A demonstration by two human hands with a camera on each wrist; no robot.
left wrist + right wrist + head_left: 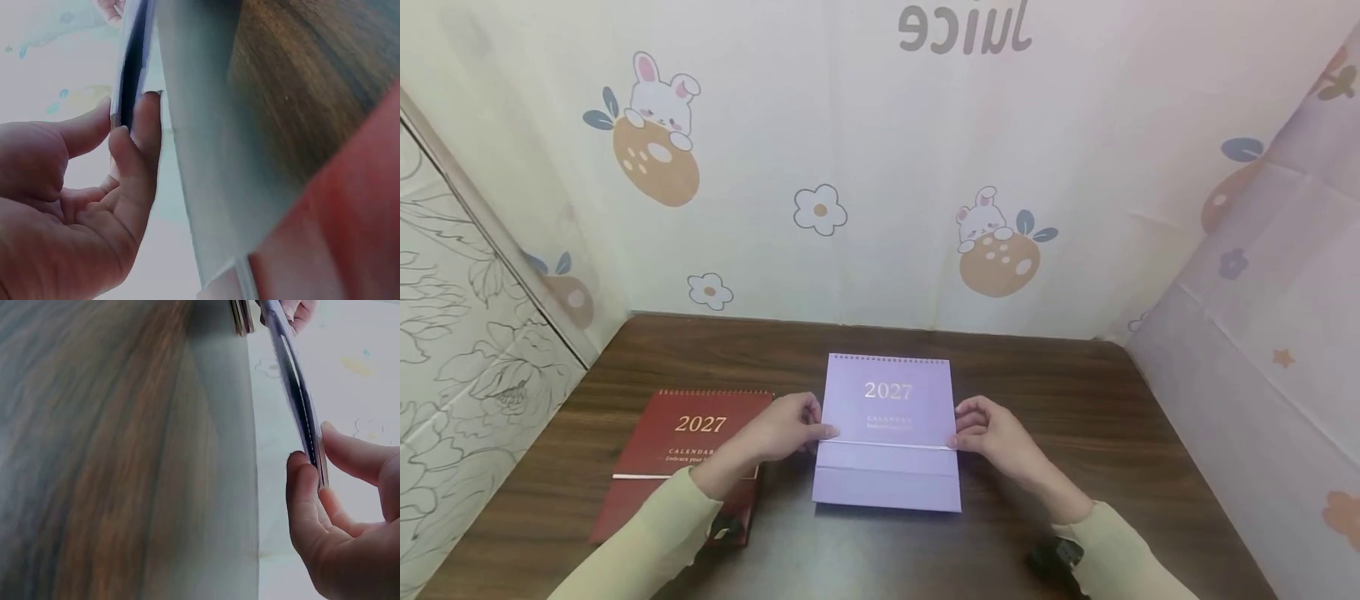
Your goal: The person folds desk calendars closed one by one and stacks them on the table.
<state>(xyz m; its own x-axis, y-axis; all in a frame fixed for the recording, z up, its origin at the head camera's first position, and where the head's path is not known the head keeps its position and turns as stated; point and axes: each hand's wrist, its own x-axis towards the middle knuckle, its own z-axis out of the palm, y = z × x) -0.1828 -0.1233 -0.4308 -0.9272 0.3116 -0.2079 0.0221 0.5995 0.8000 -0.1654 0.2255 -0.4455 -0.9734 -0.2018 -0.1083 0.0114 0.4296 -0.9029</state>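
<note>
A lilac 2027 desk calendar [891, 404], spiral-bound along its top edge, is held by both hands near the middle of the table. My left hand [786, 427] pinches its left edge, thumb on the front cover. On the opposite edge my right hand [996, 437] does the same. A thin white band crosses the cover. Both wrist views show the calendar [132, 69] edge-on and raised off the tabletop, with thumb and fingers on either side of it. The right wrist view has the calendar's narrow side [299, 400] between the fingertips.
A red 2027 calendar [681, 408] lies on the left of the brown wooden table [1037, 375], partly under my left forearm. Its red surface [337, 231] blurs close to the left wrist camera. Behind the table hangs a curtain [895, 250] printed with rabbits and flowers.
</note>
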